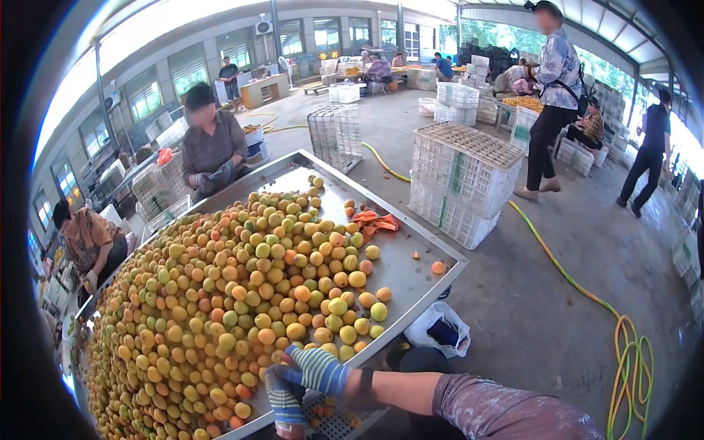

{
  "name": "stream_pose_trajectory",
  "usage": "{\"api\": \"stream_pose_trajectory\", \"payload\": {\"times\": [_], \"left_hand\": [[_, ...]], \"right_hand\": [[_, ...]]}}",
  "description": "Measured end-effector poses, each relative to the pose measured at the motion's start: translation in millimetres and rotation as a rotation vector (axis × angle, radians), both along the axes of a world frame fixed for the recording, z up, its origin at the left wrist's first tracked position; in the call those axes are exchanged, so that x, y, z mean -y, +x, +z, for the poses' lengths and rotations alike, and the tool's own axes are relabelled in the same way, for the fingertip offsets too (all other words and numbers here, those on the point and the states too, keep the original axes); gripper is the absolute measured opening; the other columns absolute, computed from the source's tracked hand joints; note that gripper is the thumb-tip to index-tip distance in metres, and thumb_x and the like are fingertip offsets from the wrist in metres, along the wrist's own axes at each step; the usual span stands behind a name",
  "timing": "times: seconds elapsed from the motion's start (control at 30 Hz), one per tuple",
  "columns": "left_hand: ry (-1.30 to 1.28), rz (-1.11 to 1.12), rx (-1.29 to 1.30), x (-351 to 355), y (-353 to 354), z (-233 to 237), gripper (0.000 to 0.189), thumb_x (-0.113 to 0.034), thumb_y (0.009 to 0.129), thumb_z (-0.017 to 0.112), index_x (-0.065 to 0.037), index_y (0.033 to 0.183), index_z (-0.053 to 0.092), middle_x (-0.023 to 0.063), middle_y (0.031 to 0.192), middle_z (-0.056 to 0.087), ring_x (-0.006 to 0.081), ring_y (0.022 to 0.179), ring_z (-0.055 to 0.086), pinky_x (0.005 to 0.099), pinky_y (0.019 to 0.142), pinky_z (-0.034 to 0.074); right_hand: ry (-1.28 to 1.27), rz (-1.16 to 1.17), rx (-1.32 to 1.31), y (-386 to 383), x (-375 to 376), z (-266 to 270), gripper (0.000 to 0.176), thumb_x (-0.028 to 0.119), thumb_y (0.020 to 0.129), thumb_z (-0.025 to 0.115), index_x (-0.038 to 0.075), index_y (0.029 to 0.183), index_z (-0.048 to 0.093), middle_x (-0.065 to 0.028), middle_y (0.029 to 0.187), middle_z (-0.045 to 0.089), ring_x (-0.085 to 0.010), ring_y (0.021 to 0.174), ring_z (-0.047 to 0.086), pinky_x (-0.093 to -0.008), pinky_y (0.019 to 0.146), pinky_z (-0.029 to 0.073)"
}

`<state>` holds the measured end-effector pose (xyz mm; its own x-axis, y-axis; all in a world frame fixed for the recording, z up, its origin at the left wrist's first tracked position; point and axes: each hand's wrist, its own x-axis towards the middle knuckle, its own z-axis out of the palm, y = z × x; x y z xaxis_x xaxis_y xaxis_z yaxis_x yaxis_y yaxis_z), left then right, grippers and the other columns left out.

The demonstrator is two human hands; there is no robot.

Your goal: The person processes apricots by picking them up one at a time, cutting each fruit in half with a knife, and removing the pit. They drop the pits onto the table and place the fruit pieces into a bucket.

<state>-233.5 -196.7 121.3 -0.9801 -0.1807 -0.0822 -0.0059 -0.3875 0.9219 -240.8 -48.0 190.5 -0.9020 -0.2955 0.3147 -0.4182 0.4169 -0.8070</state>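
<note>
My right hand (323,369), in a blue, yellow and white striped glove, reaches in from the right to the near rim of the metal table. Just below it my left hand (285,400) wears a matching glove with dark fingertips. The two hands meet, their fingers curled and overlapping, so anything between them is hidden. Close by lies a large heap of apricots (220,308), yellow, green and orange, spread over the metal table (411,275). Below the hands, a perforated crate (359,423) has several orange fruits in it.
An orange cloth (375,224) lies on the table. Across it sits a person (209,143) in gloves; another person (92,238) works at the left. Stacked white crates (462,183), a white plastic bag (440,330) and a yellow-green hose (565,271) occupy the floor. People stand at right.
</note>
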Motion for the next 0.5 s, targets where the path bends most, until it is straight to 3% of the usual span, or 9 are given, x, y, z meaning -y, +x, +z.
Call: {"api": "stream_pose_trajectory", "payload": {"times": [0.1,0.13,0.23,0.27,0.33,0.37,0.47,0.5], "left_hand": [[0.411,-0.113,0.253,5,-1,-3,0.025,-0.030,0.092,0.053,-0.006,0.093,0.059,0.0025,0.082,0.062,0.0131,0.073,0.058,0.0271,0.062,0.047],[0.483,-0.132,0.330,7,-2,-4,0.027,-0.032,0.093,0.051,-0.007,0.095,0.059,0.0024,0.082,0.061,0.0140,0.075,0.058,0.0271,0.065,0.047],[0.556,-0.094,0.481,14,-1,-15,0.032,-0.037,0.097,0.045,-0.008,0.098,0.059,0.0019,0.084,0.061,0.0165,0.080,0.059,0.0272,0.073,0.048],[0.518,-0.077,0.491,16,-3,-21,0.034,-0.039,0.098,0.043,-0.009,0.100,0.059,0.0018,0.085,0.060,0.0174,0.081,0.059,0.0272,0.076,0.048],[-0.140,-0.150,0.094,31,-11,-76,0.037,-0.041,0.098,0.043,-0.007,0.094,0.057,0.0022,0.085,0.061,0.0188,0.079,0.059,0.0296,0.070,0.047],[-0.133,-0.022,0.103,20,1,-39,0.036,-0.038,0.098,0.042,-0.006,0.092,0.057,0.0028,0.084,0.061,0.0176,0.076,0.058,0.0310,0.068,0.046],[-0.459,0.103,-0.018,17,12,-12,0.039,-0.042,0.099,0.042,-0.006,0.099,0.058,0.0044,0.089,0.063,0.0127,0.075,0.060,0.0266,0.070,0.050],[-0.347,0.141,-0.049,14,14,-10,0.039,-0.040,0.100,0.041,-0.006,0.097,0.058,0.0040,0.088,0.063,0.0127,0.075,0.060,0.0270,0.069,0.050]], "right_hand": [[-0.004,0.038,0.014,2,-1,5,0.042,0.040,0.088,0.060,0.001,0.103,0.057,-0.0211,0.087,0.067,-0.0366,0.082,0.066,-0.0420,0.067,0.053],[0.037,0.078,-0.040,1,-1,9,0.032,0.032,0.088,0.061,0.002,0.100,0.056,-0.0222,0.083,0.066,-0.0386,0.075,0.065,-0.0430,0.064,0.052],[0.165,0.150,-0.133,4,4,20,0.034,0.038,0.090,0.058,0.005,0.093,0.052,-0.0204,0.076,0.064,-0.0399,0.068,0.063,-0.0451,0.058,0.050],[0.209,0.154,-0.147,4,7,16,0.035,0.039,0.090,0.057,0.005,0.092,0.052,-0.0194,0.075,0.064,-0.0396,0.067,0.063,-0.0455,0.057,0.050],[0.170,0.155,-0.070,5,16,9,0.036,0.039,0.092,0.055,0.005,0.097,0.049,-0.0210,0.071,0.062,-0.0398,0.067,0.062,-0.0467,0.057,0.049],[0.166,0.140,-0.023,6,21,9,0.036,0.039,0.092,0.055,0.004,0.098,0.048,-0.0220,0.070,0.062,-0.0407,0.067,0.062,-0.0473,0.057,0.049],[0.061,0.085,0.060,9,32,2,0.035,0.037,0.092,0.055,0.004,0.101,0.048,-0.0235,0.070,0.061,-0.0428,0.068,0.061,-0.0482,0.058,0.048],[-0.042,0.038,0.095,11,35,-2,0.034,0.036,0.091,0.055,0.004,0.103,0.050,-0.0240,0.071,0.061,-0.0440,0.069,0.060,-0.0486,0.058,0.047]]}}
